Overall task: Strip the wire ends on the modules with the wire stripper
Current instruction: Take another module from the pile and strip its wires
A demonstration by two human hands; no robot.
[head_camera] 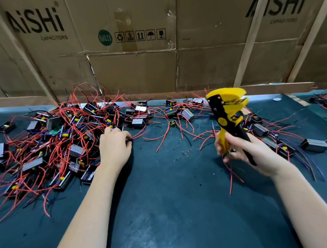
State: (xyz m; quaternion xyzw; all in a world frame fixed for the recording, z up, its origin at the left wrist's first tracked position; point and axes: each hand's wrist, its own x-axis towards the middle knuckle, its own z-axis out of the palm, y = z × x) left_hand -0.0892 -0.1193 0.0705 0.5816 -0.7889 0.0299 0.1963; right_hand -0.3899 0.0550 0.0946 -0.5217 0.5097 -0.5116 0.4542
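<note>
Head view of a dark teal mat-covered counter (pixel 162 207) backed by flattened brown cardboard cartons (pixel 131 69) printed "AiSHi CAPACITORS".

The right hand (pixel 247 154), at about 3 o'clock in the view, has its fingers curled round the handles of a yellow-and-black automatic wire stripper (pixel 227 118). The tool is held clear of the counter, tilted, with its yellow head uppermost toward 12 o'clock and its jaws facing 3 o'clock, slightly parted. A thin red wire (pixel 230 175) hangs below this hand toward 6 o'clock; whether the fingers hold it cannot be told.

The left hand (pixel 114 144), just left of centre, is knuckles-up with fingers curled down at the 3 o'clock edge of a large tangled heap of small black box-shaped modules with red, black and blue leads (pixel 48 142), which fills the 9 o'clock side. Its fingertips close on a small dark item (pixel 129 139) at the heap's edge; what that item is cannot be told.

More modules (pixel 188 113) lie scattered along the far edge toward 12 o'clock, and a smaller group with blue leads (pixel 313 144) lies at 3 o'clock beyond the right hand. Tiny red insulation offcuts (pixel 187 153) speckle the mat between the hands.
</note>
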